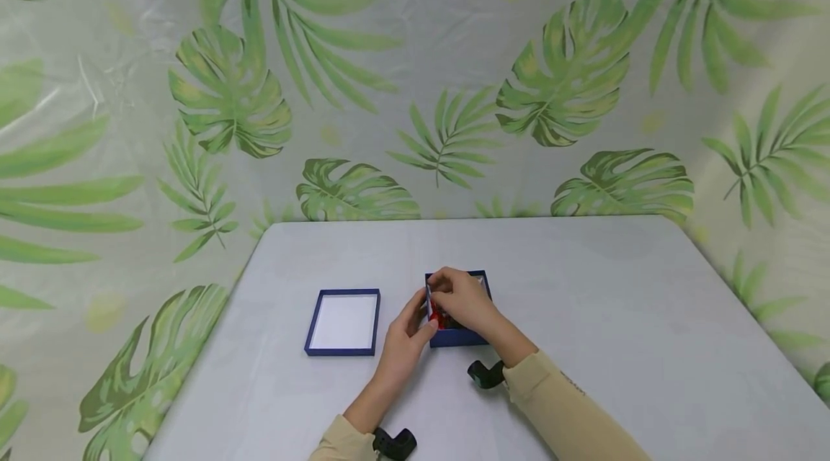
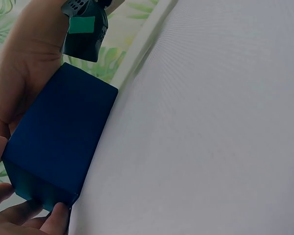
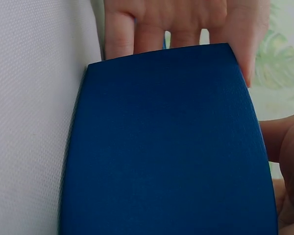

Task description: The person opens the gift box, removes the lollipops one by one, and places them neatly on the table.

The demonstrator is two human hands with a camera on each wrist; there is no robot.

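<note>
A shallow, open blue box (image 1: 459,338) sits on the table, with something red (image 1: 436,315) and dark contents inside at its left. My left hand (image 1: 403,342) holds the box's left side, fingers along the outer wall and thumb at the near left corner. In the left wrist view, fingertips (image 2: 60,218) press against the blue wall. My right hand (image 1: 463,300) reaches over the box from the right, its bent fingers and thumb above the red thing near the left rim. I cannot tell whether they pinch it.
Left of my hands lies a square blue-rimmed lid (image 1: 340,353), its white inside facing up. The white table (image 1: 583,288) ends at a back edge before a leaf-printed curtain (image 1: 447,86). Black wrist cameras (image 1: 486,374) hang beneath both forearms.
</note>
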